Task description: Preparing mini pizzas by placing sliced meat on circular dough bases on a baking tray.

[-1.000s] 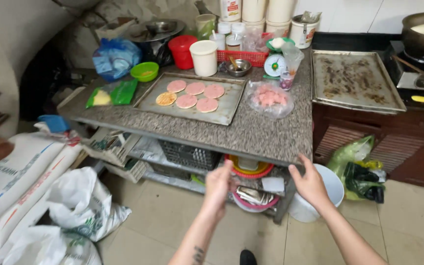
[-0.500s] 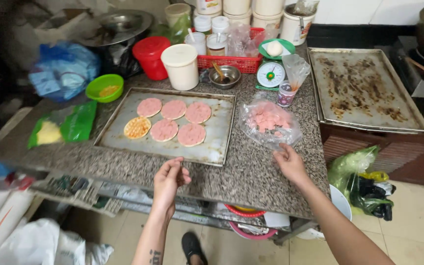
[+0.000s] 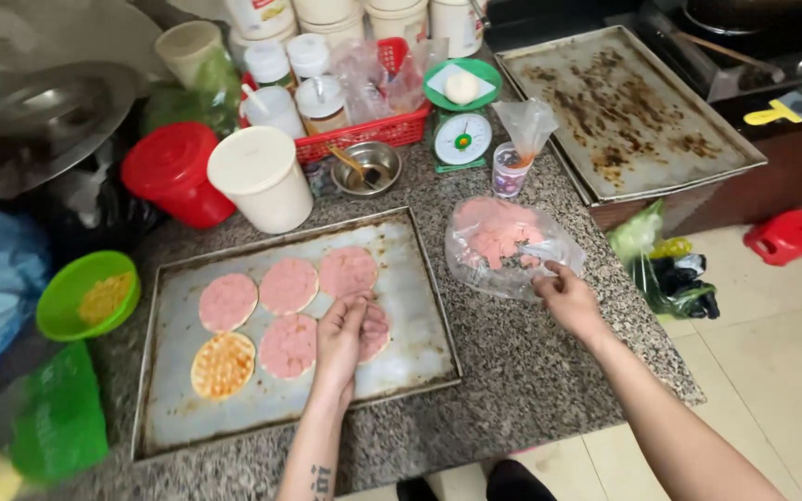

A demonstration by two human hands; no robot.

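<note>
A worn metal baking tray (image 3: 420, 306) lies on the speckled stone counter and carries several round pink meat slices (image 3: 288, 284) and one yellow breaded round (image 3: 223, 365). My left hand (image 3: 341, 340) rests flat on the pink slice at the lower right of the group, fingers apart. To the right of the tray sits a clear plastic bag of pink meat pieces (image 3: 503, 243). My right hand (image 3: 566, 297) pinches the near edge of that bag.
Behind the tray stand a white tub (image 3: 260, 178), a red lidded tub (image 3: 174, 173), a small steel bowl (image 3: 369, 167), a green kitchen scale (image 3: 461, 130) and a red basket of jars (image 3: 364, 130). A green bowl (image 3: 85, 295) sits left; a stained tray (image 3: 624, 107) lies right.
The view has closed in on the counter. My left hand moved forward onto a pink slice on the tray, and my right hand reached the edge of the meat bag.
</note>
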